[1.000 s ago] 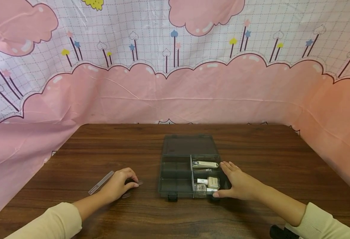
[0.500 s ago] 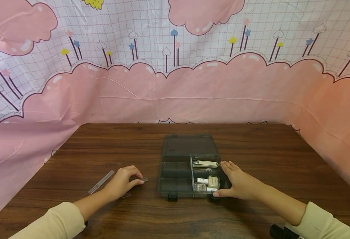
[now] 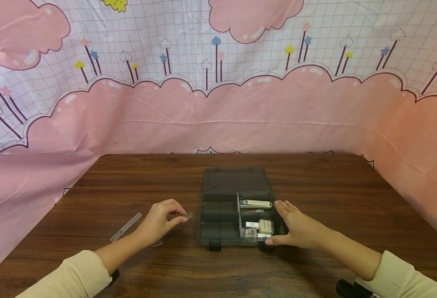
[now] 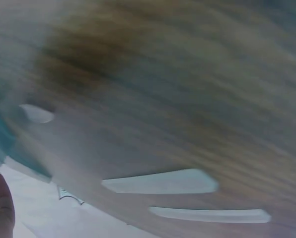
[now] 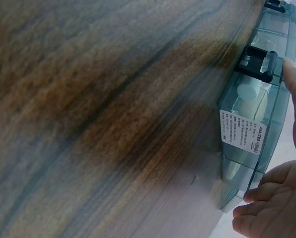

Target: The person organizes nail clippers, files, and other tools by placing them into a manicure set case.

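My left hand (image 3: 162,223) pinches a small clear plastic piece (image 3: 189,215) just left of the storage box. Dark and see-through, the storage box (image 3: 215,242) stands with its lid (image 3: 237,181) folded back. My right hand (image 3: 296,228) rests spread against the box's right end, thumb at the front corner by a black latch (image 5: 257,63). Inside the right compartments are a nail clipper (image 3: 255,204), a small item with a white label (image 3: 253,212), and nail polish bottles (image 3: 266,226). A thin divider (image 3: 239,225) separates these from the left compartments.
A clear plastic strip (image 3: 126,227) lies on the wooden table (image 3: 147,178) left of my left forearm. Another clear piece (image 3: 158,243) is partly hidden under that wrist. A printed cloth (image 3: 158,136) hangs behind the table and along its sides.
My left hand has moved right, toward the box, carrying the small clear piece. The right hand and the box stay in place.
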Available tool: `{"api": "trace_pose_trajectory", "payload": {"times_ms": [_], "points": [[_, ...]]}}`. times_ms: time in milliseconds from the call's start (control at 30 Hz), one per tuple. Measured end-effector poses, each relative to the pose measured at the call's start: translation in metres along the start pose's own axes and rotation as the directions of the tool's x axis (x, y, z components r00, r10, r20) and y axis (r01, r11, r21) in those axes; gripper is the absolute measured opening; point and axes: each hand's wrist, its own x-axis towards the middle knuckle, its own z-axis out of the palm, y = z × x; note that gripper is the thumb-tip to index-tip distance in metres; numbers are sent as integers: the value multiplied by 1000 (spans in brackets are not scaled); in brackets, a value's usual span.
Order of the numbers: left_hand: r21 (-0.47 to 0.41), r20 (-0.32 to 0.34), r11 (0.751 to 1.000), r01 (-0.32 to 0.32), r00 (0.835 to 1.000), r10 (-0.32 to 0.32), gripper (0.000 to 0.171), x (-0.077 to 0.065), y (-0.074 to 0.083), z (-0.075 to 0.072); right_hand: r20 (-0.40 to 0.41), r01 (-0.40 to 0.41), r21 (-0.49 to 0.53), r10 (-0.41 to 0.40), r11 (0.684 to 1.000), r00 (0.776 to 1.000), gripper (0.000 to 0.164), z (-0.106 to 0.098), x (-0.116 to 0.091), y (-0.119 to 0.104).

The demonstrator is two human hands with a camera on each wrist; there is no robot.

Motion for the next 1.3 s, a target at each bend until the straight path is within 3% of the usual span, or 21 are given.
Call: {"api": "trace_pose_trajectory", "payload": {"times_ms": [333,567,767,1300], "points": [[-79,-43,996,-47,998,43,7,14,16,7,10,3,7,-3,1000,1000,112,-1,-1,0],[-85,-18,996,-33,999,32,7,20,29,15,7,8,2,-8,1000,1000,113,-1,-1,0],[-100,-2,993,-59,998,59,7,27,38,24,4,-1,8,1,1000,1000,112,-1,-2,-1],[-87,153,992,-91,983,103,11,39,58,49,4,-2,3,2,1000,1000,113,1,-1,1]]}}
